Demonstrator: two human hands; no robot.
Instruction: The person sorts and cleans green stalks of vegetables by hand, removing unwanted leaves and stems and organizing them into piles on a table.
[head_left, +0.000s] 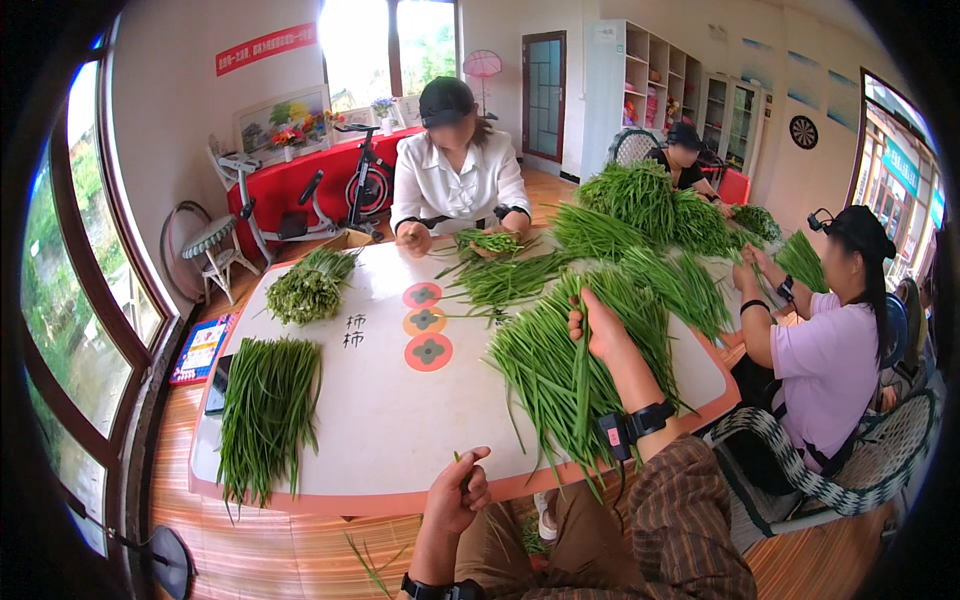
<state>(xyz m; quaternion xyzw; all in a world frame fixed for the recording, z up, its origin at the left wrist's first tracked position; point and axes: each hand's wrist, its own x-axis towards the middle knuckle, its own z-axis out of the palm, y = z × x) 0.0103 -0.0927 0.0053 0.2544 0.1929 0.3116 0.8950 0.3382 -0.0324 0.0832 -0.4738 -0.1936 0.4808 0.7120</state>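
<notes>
My right hand (600,325) is closed around a few garlic chives (583,375), their green stalks hanging down from the fingers. Beneath it spreads a large loose pile of garlic chives (535,365) that reaches the table's near edge. My left hand (458,492) is curled shut just off the near edge, in front of my lap. A tiny green tip, seemingly a bit of chive, pokes up by its thumb; the rest is hidden in the fingers. Farther left, a neatly aligned bundle of chives (268,410) lies on the white table (420,420).
A bundle of budded stalks (308,288) lies at the far left, near a dark phone (217,385). Across the table a person in white (460,180) handles green stalks. Tall chive heaps (635,205) fill the far right, where two other people sit. A woven chair (830,480) stands at right.
</notes>
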